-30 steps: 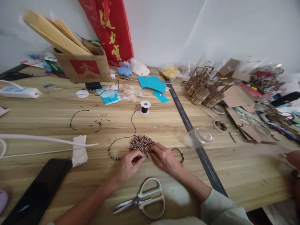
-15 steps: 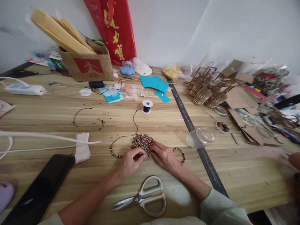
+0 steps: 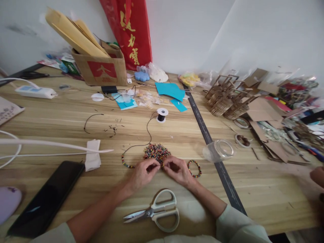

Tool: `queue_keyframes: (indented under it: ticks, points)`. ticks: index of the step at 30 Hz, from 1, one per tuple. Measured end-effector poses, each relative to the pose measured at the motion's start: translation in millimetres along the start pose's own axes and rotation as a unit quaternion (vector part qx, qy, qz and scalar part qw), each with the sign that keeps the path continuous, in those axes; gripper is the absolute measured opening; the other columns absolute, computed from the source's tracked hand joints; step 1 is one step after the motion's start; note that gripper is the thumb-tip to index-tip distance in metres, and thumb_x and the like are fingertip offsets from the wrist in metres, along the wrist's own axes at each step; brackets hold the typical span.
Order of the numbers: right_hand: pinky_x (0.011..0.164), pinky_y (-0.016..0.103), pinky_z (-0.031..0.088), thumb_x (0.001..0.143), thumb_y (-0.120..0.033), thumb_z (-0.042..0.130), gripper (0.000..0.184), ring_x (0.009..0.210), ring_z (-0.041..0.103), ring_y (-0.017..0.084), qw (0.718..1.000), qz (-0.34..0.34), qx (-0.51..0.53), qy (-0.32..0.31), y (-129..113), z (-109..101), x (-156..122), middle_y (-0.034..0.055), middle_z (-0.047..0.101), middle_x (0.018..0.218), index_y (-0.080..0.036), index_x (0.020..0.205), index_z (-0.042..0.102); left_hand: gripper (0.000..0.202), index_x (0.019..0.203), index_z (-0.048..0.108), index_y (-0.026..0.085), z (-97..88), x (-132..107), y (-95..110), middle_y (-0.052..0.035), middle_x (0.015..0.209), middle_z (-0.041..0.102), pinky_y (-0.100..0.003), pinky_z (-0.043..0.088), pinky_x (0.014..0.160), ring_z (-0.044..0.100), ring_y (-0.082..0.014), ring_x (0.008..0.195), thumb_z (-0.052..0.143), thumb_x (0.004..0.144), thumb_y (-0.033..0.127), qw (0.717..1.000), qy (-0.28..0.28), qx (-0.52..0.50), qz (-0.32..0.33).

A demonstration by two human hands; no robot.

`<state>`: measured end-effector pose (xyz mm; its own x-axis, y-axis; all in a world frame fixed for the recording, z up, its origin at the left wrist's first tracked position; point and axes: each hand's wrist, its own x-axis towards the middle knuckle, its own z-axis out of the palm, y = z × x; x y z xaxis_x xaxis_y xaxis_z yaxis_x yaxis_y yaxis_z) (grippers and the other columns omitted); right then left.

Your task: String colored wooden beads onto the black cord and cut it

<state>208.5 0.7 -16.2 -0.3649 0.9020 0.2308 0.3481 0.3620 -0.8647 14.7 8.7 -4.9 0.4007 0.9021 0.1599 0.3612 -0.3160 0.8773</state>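
My left hand [image 3: 144,172] pinches the black cord near its tip; the fingers hide most of that end. Behind this hand, strung colourful beads [image 3: 126,163] curve along the cord, which runs back to a white spool [image 3: 162,116] of black cord. My right hand [image 3: 179,169] is closed in a pinch on what looks like a small bead, its fingertips nearly meeting those of the left. Just beyond both hands lies a heap of multicoloured beads [image 3: 157,151]. A beaded ring [image 3: 194,168] rests beside my right hand. Scissors [image 3: 152,212] lie nearer my body.
A black phone [image 3: 48,197], folded tissue [image 3: 92,155] and white cables are at the left. A clear jar [image 3: 219,151] lies on its side at the right, with small woven baskets [image 3: 225,98] behind. Another person's hand [image 3: 317,177] shows at the right edge.
My right hand has drawn back from the bead heap, its fingers going from spread over the beads to a pinch beside the left fingertips. The camera view has shifted slightly.
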Motion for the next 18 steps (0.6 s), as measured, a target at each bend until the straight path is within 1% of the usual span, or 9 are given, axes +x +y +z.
queue_keyframes:
  ticks: [4, 10, 13, 18]
  points:
    - [0.061, 0.024, 0.044, 0.088, -0.028, 0.057, 0.011, 0.066, 0.055, 0.013, 1.0, -0.002, 0.013, -0.02, 1.0, 1.3, 0.6, 0.0031, 0.061, 0.076, -0.017, 0.087, 0.062, 0.011, 0.077, 0.066, 0.016, 2.3, -0.2, -2.3, -0.0028, 0.073, 0.071, -0.023, 0.049, 0.065, 0.062, -0.0147, 0.066, 0.055, 0.081, 0.018, 1.0, 0.005, -0.004, 0.002]
    - [0.062, 0.023, 0.046, 0.088, -0.03, 0.058, 0.014, 0.069, 0.056, 0.014, 0.999, 0.011, 0.036, -0.016, 6.4, 1.4, 0.1, 0.0033, 0.062, 0.077, -0.017, 0.088, 0.063, 0.011, 0.078, 0.066, 0.016, 3.3, 0.1, -2.2, -0.0031, 0.074, 0.071, -0.023, 0.049, 0.068, 0.063, -0.015, 0.068, 0.056, 0.081, 0.018, 1.0, 0.003, 0.006, 0.002]
    - [0.063, 0.023, 0.047, 0.088, -0.035, 0.059, 0.019, 0.072, 0.057, 0.014, 0.998, 0.027, 0.05, -0.022, 7.9, 1.0, -1.1, 0.0036, 0.062, 0.077, -0.016, 0.09, 0.064, 0.01, 0.078, 0.066, 0.016, 3.7, 0.2, -2.4, -0.0027, 0.074, 0.071, -0.023, 0.049, 0.068, 0.063, -0.0148, 0.068, 0.056, 0.081, 0.017, 1.0, 0.006, 0.01, 0.008]
    - [0.062, 0.024, 0.046, 0.088, -0.043, 0.059, 0.027, 0.07, 0.056, 0.014, 0.994, 0.053, 0.093, -0.028, 7.1, -0.1, -2.2, 0.0035, 0.061, 0.077, -0.016, 0.091, 0.063, 0.009, 0.075, 0.065, 0.016, 4.2, 0.0, -3.2, -0.0023, 0.073, 0.07, -0.023, 0.048, 0.067, 0.063, -0.015, 0.068, 0.057, 0.08, 0.015, 0.999, 0.008, 0.026, 0.023]
